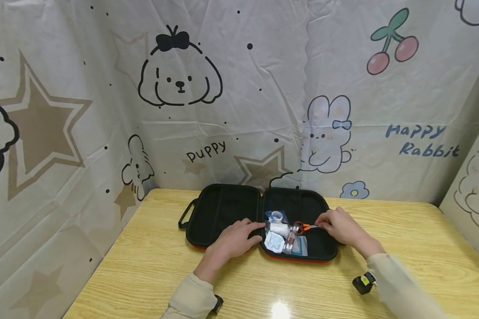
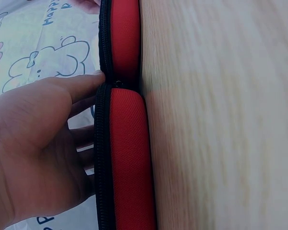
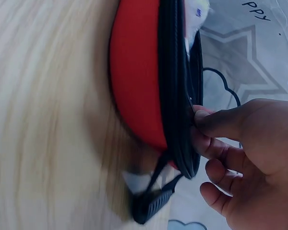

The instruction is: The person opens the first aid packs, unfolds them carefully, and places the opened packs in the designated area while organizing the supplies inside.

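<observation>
The open first-aid case (image 1: 259,221) lies mid-frame on the worktop (image 1: 143,274). The left hand (image 1: 235,239) rests flat and released; the scissors (image 1: 303,227) are pinched by the right hand (image 1: 341,226). Small packets (image 1: 279,239) could be knocked out if the scissors are tugged.

Hands (image 1: 239,241) perhaps touching open case (image 1: 223,212)

Open case (image 1: 227,212) on table (image 1: 143,274); scissors (image 1: 302,227) and packets (image 1: 277,241) in its right half.
</observation>
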`<state>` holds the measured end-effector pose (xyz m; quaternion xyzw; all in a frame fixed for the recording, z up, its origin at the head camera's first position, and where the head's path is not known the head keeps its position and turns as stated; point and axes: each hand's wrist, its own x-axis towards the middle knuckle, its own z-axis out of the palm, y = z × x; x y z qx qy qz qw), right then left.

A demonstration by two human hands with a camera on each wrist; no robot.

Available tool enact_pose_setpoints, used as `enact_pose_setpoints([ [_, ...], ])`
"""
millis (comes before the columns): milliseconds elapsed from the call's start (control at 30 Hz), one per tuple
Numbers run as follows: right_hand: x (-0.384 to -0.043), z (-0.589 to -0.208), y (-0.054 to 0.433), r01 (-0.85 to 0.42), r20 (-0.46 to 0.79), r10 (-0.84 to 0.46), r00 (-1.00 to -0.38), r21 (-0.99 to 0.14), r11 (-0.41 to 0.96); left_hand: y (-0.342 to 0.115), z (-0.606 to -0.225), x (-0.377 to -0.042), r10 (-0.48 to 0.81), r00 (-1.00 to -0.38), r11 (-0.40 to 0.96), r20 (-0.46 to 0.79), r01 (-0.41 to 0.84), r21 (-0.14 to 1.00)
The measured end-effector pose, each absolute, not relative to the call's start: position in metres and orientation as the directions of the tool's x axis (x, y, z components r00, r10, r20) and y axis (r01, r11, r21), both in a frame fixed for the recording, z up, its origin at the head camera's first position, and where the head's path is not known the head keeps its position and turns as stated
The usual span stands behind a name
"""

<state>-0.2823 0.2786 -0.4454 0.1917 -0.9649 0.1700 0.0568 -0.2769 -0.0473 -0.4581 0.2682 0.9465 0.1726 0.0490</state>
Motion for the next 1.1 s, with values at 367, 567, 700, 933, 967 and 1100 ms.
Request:
enact_pose_setpoints([
  [367, -0.293, -0.454, 0.251, -0.368, 0.087, -0.369, -0.926, -0.433, 0.823, -0.046, -0.455, -0.275, 0.525, -0.851, 0.799, -0.003, 0.492, 0.344],
  [567, -0.291, -0.458, 0.246, -0.297, 0.047, -0.312, -0.949, -0.462, 0.836, -0.045, -0.455, -0.275, 0.525, -0.851, 0.797, -0.001, 0.492, 0.350],
  [700, -0.287, -0.458, 0.249, -0.280, 0.047, -0.295, -0.954, -0.484, 0.829, -0.046, -0.455, -0.275, 0.527, -0.850, 0.796, 0.000, 0.493, 0.350],
  [933, -0.282, -0.453, 0.254, -0.285, 0.071, -0.290, -0.954, -0.507, 0.814, -0.046, -0.456, -0.276, 0.525, -0.851, 0.798, 0.000, 0.492, 0.348],
  [967, -0.282, -0.453, 0.254, -0.286, 0.073, -0.289, -0.954, -0.504, 0.815, -0.046, -0.456, -0.276, 0.525, -0.851, 0.798, 0.000, 0.492, 0.349],
  [1100, -0.281, -0.454, 0.251, -0.269, 0.079, -0.266, -0.961, -0.499, 0.824, -0.046, -0.456, -0.276, 0.523, -0.853, 0.800, -0.007, 0.487, 0.351],
])
